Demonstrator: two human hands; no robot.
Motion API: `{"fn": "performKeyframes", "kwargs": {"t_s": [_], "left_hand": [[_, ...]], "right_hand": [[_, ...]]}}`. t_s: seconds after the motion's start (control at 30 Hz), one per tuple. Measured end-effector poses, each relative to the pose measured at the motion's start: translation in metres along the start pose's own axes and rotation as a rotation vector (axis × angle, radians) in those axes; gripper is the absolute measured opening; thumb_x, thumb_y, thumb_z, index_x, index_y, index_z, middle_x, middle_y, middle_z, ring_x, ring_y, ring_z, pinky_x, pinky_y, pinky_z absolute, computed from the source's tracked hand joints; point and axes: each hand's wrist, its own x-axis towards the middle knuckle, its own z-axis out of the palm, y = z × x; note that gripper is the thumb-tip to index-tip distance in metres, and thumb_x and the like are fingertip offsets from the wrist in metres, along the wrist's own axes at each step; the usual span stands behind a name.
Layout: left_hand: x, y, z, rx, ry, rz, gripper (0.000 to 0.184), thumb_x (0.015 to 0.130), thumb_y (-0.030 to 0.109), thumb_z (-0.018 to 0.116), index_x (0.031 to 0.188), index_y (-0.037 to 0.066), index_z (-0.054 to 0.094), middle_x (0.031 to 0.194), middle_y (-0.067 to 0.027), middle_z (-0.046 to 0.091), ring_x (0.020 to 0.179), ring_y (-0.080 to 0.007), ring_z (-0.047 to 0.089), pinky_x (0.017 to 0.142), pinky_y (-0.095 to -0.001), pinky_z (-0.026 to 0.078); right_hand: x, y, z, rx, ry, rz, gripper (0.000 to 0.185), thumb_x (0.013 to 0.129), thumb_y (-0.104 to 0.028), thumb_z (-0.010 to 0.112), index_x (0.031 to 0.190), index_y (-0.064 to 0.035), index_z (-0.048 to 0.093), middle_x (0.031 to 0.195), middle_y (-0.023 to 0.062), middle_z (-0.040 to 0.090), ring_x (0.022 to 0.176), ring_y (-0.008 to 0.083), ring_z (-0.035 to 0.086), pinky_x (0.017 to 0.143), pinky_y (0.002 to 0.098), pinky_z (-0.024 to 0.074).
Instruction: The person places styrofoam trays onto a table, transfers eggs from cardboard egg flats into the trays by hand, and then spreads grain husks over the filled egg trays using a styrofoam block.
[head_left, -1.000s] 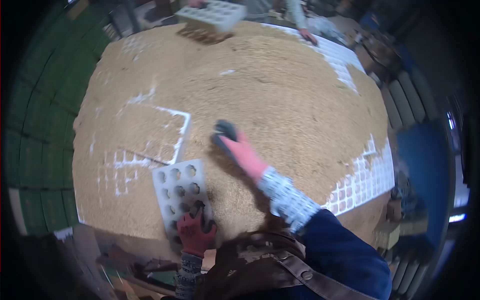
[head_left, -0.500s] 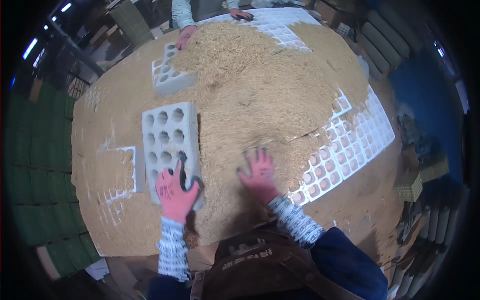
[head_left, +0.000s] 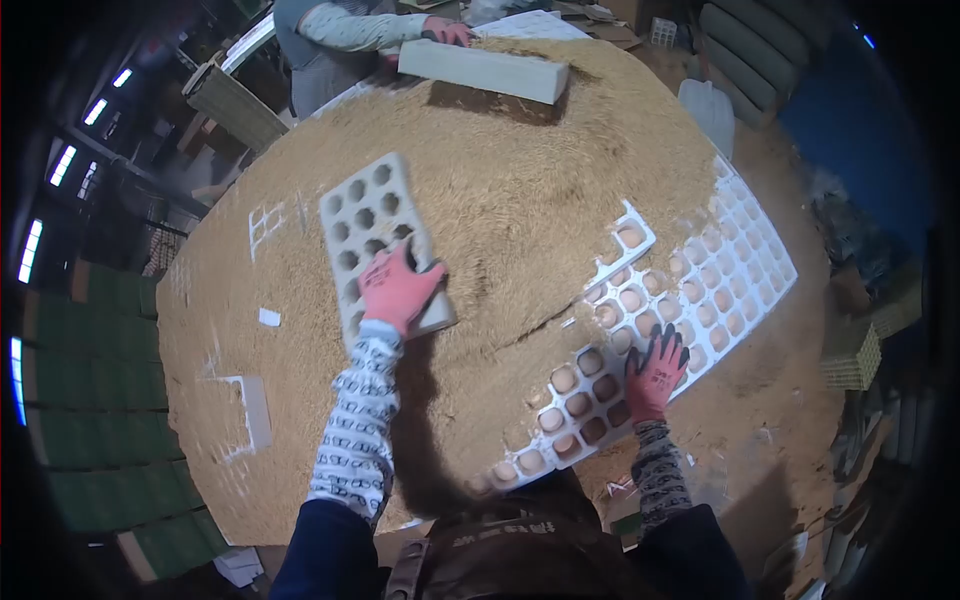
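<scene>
My left hand, in a pink glove with dark fingertips, grips a thick pale foam tray with rows of round holes. Its fingers go into a hole and the thumb lies by the right edge. The foam tray sits at an angle over a heap of straw-coloured husks. Over on the right, my right hand rests with spread fingers on white trays whose cells hold round brownish eggs. Husks partly cover several of these cells.
Across the table a co-worker's gloved hand is on another foam tray, tipped on its side. A partly buried white tray edge shows at left. Green stacks stand beyond the left edge, grey rolls at far right.
My left hand has shifted the foam tray forward and tilted it. My right hand has moved from the husks onto the white trays, where more eggs show. The co-worker's tray has been tipped up.
</scene>
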Motion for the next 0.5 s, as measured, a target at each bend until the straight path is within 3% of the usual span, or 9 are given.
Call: {"fn": "performKeyframes", "kwargs": {"t_s": [0.13,0.2,0.23,0.27,0.3,0.37,0.47,0.5], "left_hand": [[0.052,0.108,0.038,0.037,0.037,0.247,0.071,0.070,0.056,0.060,0.122,0.008,0.056,0.105,-0.0177,0.061,0.104,-0.0281,0.056,0.091,-0.0393,0.040],[0.059,0.172,0.039,0.038,-0.171,0.276,0.067,0.069,0.054,0.060,0.119,0.008,0.058,0.099,-0.0165,0.062,0.103,-0.0273,0.057,0.090,-0.0402,0.041],[0.061,0.195,0.048,-0.013,-0.318,0.296,0.069,0.071,0.057,0.055,0.122,0.011,0.055,0.114,-0.0188,0.058,0.116,-0.0300,0.049,0.100,-0.0449,0.030],[0.057,0.212,0.059,-0.110,-0.283,0.414,0.070,0.071,0.057,0.055,0.125,0.011,0.053,0.116,-0.0192,0.057,0.119,-0.0312,0.046,0.102,-0.0470,0.027],[0.049,0.222,0.069,-0.208,-0.249,0.525,0.072,0.072,0.056,0.054,0.127,0.011,0.051,0.118,-0.0197,0.056,0.122,-0.0323,0.043,0.104,-0.0490,0.024],[0.025,0.234,0.078,-0.116,-0.038,0.725,0.067,0.071,0.053,0.059,0.124,0.013,0.054,0.116,-0.0192,0.054,0.115,-0.0315,0.047,0.100,-0.0468,0.030],[-0.001,0.183,0.080,-0.117,0.065,0.712,0.064,0.073,0.051,0.058,0.127,0.016,0.052,0.115,-0.0178,0.053,0.117,-0.0314,0.044,0.101,-0.0474,0.026],[-0.006,0.155,0.061,-0.089,-0.096,0.593,0.066,0.075,0.052,0.056,0.130,0.016,0.049,0.123,-0.0195,0.049,0.122,-0.0335,0.040,0.105,-0.0493,0.021]], "right_hand": [[-0.002,0.011,0.013,-0.036,-0.100,0.036,0.063,0.077,-0.035,0.063,0.129,-0.0044,0.045,0.144,0.0188,0.032,0.134,0.0365,0.025,0.110,0.0573,0.0111],[-0.002,0.009,0.004,-0.023,-0.131,0.063,0.061,0.077,-0.035,0.062,0.128,-0.0046,0.046,0.144,0.0190,0.032,0.134,0.0367,0.025,0.110,0.0578,0.0113],[0.001,0.004,0.004,-0.014,-0.137,0.071,0.061,0.078,-0.035,0.062,0.128,-0.0047,0.047,0.144,0.0190,0.032,0.134,0.0368,0.025,0.110,0.0580,0.0113],[0.000,0.007,0.008,-0.057,-0.127,0.072,0.060,0.078,-0.035,0.062,0.127,-0.0050,0.047,0.143,0.0193,0.034,0.133,0.0379,0.027,0.109,0.0586,0.0130],[-0.001,0.010,0.011,-0.044,-0.112,0.063,0.060,0.078,-0.036,0.062,0.127,-0.0048,0.047,0.142,0.0194,0.034,0.132,0.0384,0.029,0.108,0.0585,0.0136],[0.000,0.012,0.013,-0.020,-0.073,0.043,0.059,0.079,-0.036,0.061,0.127,-0.0045,0.048,0.141,0.0195,0.036,0.131,0.0393,0.031,0.108,0.0583,0.0150],[0.001,0.010,0.010,-0.045,-0.086,0.037,0.057,0.081,-0.034,0.060,0.128,-0.0051,0.047,0.142,0.0189,0.036,0.131,0.0391,0.031,0.108,0.0570,0.0167],[0.002,0.010,0.010,-0.058,-0.104,0.048,0.056,0.082,-0.034,0.060,0.129,-0.0055,0.047,0.142,0.0186,0.035,0.132,0.0387,0.030,0.108,0.0566,0.0166]]}}
